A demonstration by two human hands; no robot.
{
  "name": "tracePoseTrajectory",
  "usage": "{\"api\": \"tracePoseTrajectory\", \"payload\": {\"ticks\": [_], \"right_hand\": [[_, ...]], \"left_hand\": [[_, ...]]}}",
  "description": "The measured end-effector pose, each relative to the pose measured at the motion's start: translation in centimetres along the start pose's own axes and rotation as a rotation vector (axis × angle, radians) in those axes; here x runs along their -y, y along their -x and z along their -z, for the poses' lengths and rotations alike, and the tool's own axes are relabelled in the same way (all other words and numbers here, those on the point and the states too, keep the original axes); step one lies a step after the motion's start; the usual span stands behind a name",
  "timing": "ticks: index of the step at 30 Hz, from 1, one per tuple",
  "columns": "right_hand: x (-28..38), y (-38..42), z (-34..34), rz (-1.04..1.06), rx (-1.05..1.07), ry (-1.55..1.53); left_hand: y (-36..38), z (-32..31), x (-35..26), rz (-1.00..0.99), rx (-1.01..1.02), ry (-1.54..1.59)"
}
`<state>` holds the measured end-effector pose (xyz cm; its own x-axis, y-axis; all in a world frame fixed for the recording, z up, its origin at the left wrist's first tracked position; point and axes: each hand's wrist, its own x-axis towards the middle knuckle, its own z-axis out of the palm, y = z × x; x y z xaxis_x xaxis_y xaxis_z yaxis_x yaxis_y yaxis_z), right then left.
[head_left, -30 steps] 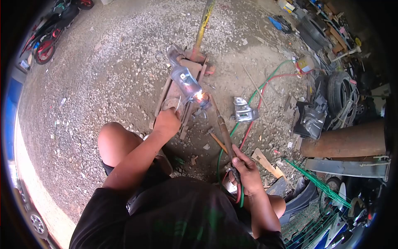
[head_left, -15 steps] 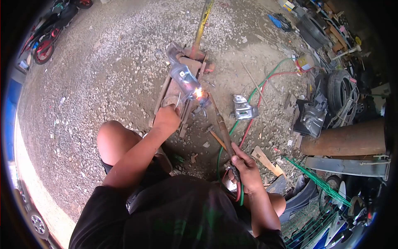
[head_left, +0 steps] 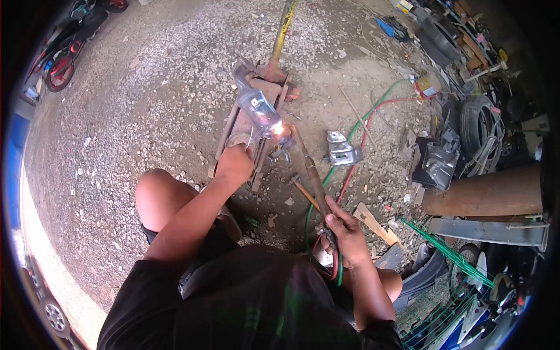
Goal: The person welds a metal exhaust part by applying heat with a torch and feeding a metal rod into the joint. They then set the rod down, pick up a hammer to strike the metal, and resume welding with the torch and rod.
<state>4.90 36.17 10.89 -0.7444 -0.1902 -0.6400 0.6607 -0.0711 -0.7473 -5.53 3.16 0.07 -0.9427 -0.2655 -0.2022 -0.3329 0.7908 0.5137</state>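
- Open gravel [head_left: 146, 111] lying left & far; right side crowding w/ tyres [head_left: 475, 122], pipe [head_left: 484, 195], scrap.
- Right hand [head_left: 344, 233] wrapping shut round torch [head_left: 315, 181] handle, near centre-right.
- Torch's long axis running near-right to far-left, tip pointing at flame [head_left: 279, 129] on metal bracket [head_left: 256, 111].
- Left hand [head_left: 235, 163] pinching thin rod [head_left: 252, 139], closed, just near bracket.
- Hoses [head_left: 356, 146] trailing far-right.

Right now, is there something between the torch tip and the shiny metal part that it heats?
Nothing visible. The torch, held in the right hand, points its flame directly at the metal part; the left hand stays beside it.
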Motion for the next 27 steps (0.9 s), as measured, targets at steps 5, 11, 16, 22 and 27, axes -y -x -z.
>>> {"api": "tracePoseTrajectory", "payload": {"ticks": [5, 11, 16, 22, 27], "right_hand": [[-0.25, -0.23, 0.06, -0.008, 0.0, 0.006], [-0.39, -0.4, 0.09, -0.007, -0.003, 0.006], [-0.4, -0.39, 0.1, -0.015, -0.003, -0.005], [-0.42, -0.63, 0.15, -0.013, -0.006, 0.003], [-0.24, -0.64, 0.04, -0.02, -0.007, -0.003]], "left_hand": [[0.0, -0.04, -0.04, -0.006, -0.008, -0.003], [-0.05, 0.06, -0.29, -0.002, 0.002, -0.018], [-0.07, -0.03, -0.46, -0.007, 0.014, -0.021], [-0.31, -0.24, -0.39, -0.033, 0.006, -0.023], [-0.38, -0.4, -0.44, -0.033, 0.0, -0.029]]}}
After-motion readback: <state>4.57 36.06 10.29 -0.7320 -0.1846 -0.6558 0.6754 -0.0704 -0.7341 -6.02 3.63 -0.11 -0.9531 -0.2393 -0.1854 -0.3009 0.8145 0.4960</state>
